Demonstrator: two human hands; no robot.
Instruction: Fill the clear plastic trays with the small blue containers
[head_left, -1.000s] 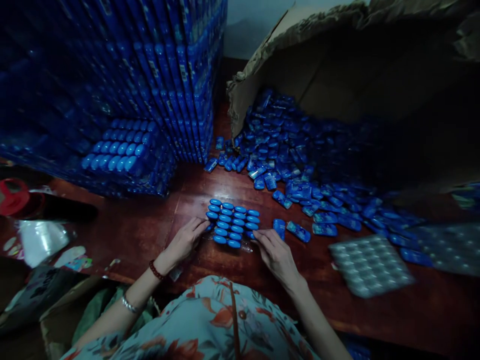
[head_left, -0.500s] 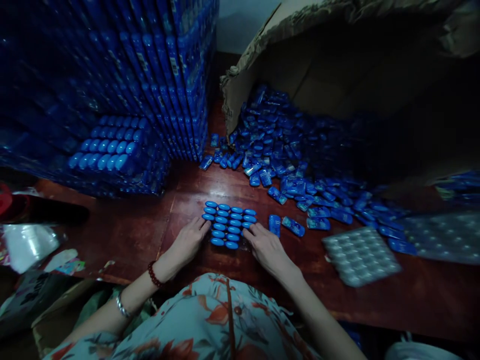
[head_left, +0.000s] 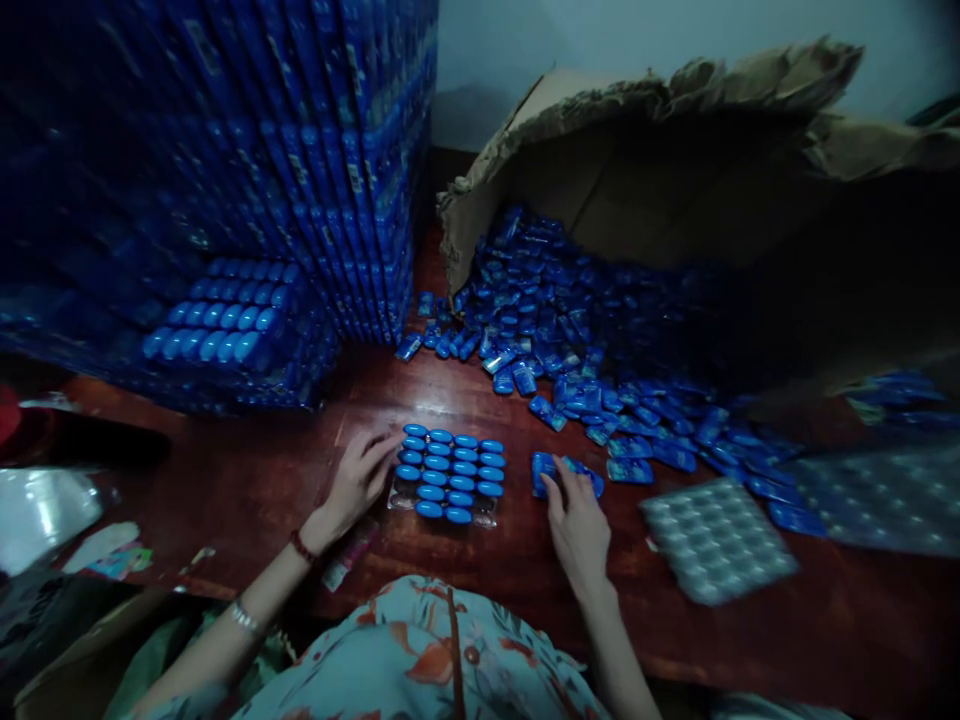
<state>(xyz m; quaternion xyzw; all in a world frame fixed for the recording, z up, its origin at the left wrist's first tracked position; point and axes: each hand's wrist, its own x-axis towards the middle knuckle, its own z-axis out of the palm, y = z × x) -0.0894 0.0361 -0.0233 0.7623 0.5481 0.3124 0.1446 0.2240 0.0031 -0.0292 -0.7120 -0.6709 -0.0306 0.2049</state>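
A clear plastic tray (head_left: 484,517) lies on the table in front of me, holding rows of glossy blue oval containers (head_left: 451,466). Its two near corners hold no blue container. My left hand (head_left: 362,480) is at the tray's left edge, fingers apart, fingertips beside the outer containers. To the right of the tray, my right hand (head_left: 576,520) reaches over loose blue packs (head_left: 539,472), with thumb and fingers spread at them. Whether it grips one is hard to see.
Wrapped blue packs (head_left: 322,180) are stacked high at left, with a lower stack (head_left: 214,315) in front. A torn cardboard box (head_left: 517,130) spills a heap of blue packs (head_left: 585,370). Upturned clear trays (head_left: 720,540) lie at right. A dark red-ended roll (head_left: 82,435) sits far left.
My right hand has left the tray's right side and moved right to the loose packs. My left hand has loosened at the left edge. More containers show at the tray's right side.
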